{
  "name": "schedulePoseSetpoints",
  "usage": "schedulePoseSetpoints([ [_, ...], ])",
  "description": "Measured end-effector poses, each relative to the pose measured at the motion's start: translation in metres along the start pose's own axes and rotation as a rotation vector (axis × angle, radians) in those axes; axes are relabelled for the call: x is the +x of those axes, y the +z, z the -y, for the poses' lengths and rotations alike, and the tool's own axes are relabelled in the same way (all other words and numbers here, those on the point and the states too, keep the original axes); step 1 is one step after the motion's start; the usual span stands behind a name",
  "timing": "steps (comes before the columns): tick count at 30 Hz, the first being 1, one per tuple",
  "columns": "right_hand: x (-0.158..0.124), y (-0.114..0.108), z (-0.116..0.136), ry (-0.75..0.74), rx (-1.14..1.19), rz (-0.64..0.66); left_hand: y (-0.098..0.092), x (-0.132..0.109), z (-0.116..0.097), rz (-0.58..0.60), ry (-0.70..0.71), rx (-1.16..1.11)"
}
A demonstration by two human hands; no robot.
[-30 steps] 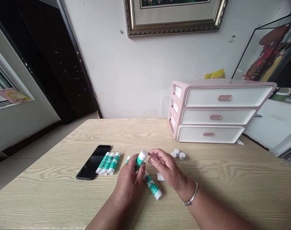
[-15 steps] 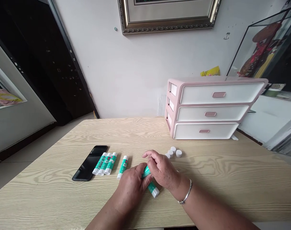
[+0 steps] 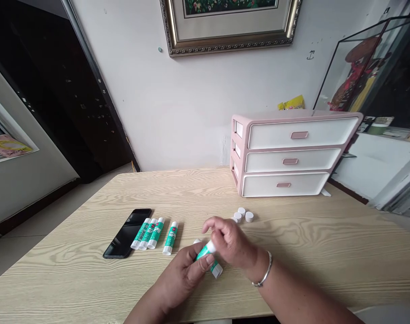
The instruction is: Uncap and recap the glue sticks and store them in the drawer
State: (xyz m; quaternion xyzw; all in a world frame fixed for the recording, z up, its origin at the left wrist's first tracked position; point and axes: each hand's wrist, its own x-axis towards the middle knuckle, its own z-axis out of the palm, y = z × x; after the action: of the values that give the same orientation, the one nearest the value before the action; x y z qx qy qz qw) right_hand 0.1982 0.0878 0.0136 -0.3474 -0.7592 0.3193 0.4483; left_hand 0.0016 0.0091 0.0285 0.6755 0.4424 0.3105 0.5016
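My left hand [image 3: 186,270] is wrapped round a green and white glue stick [image 3: 202,253], its thumb pressed along the label. The stick tilts up to the right. At its white upper end my right hand [image 3: 230,240] has thumb and curled fingers against it, the index finger bent out. Partly hidden under both hands, another glue stick [image 3: 216,270] lies on the table. A single glue stick [image 3: 170,238] lies left of my left hand. Further left are three glue sticks side by side, the nearest of them this glue stick [image 3: 156,233].
A black phone [image 3: 124,238] lies beneath the edge of the glue stick row. Several small white caps [image 3: 248,217] sit beyond my right hand. At the back right of the wooden table [image 3: 309,252] stands a pink and white drawer unit [image 3: 292,161].
My right hand has shifted slightly down and right, uncovering the white end of the held glue stick. My left hand has turned, showing more of the stick. The camera view has tilted up slightly.
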Motion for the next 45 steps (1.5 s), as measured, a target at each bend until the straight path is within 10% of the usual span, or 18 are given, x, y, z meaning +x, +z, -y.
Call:
schedulePoseSetpoints([
  [6, 0.025, -0.047, -0.008, 0.186, -0.235, -0.549, -0.018, -0.013, 0.021, -0.275, -0.025, 0.286],
  [19, 0.029, -0.081, -0.028, 0.608, -0.830, -0.283, -0.015, 0.015, 0.024, -0.467, -0.304, 1.205],
  [36, 0.030, -0.078, -0.044, 0.676, -0.877, -0.048, -0.024, 0.009, 0.038, -0.560, -0.273, 1.277],
  [45, 0.029, -0.067, -0.013, 0.498, -0.877, -0.158, -0.028, 0.010, 0.040, -0.604, -0.215, 1.211],
])
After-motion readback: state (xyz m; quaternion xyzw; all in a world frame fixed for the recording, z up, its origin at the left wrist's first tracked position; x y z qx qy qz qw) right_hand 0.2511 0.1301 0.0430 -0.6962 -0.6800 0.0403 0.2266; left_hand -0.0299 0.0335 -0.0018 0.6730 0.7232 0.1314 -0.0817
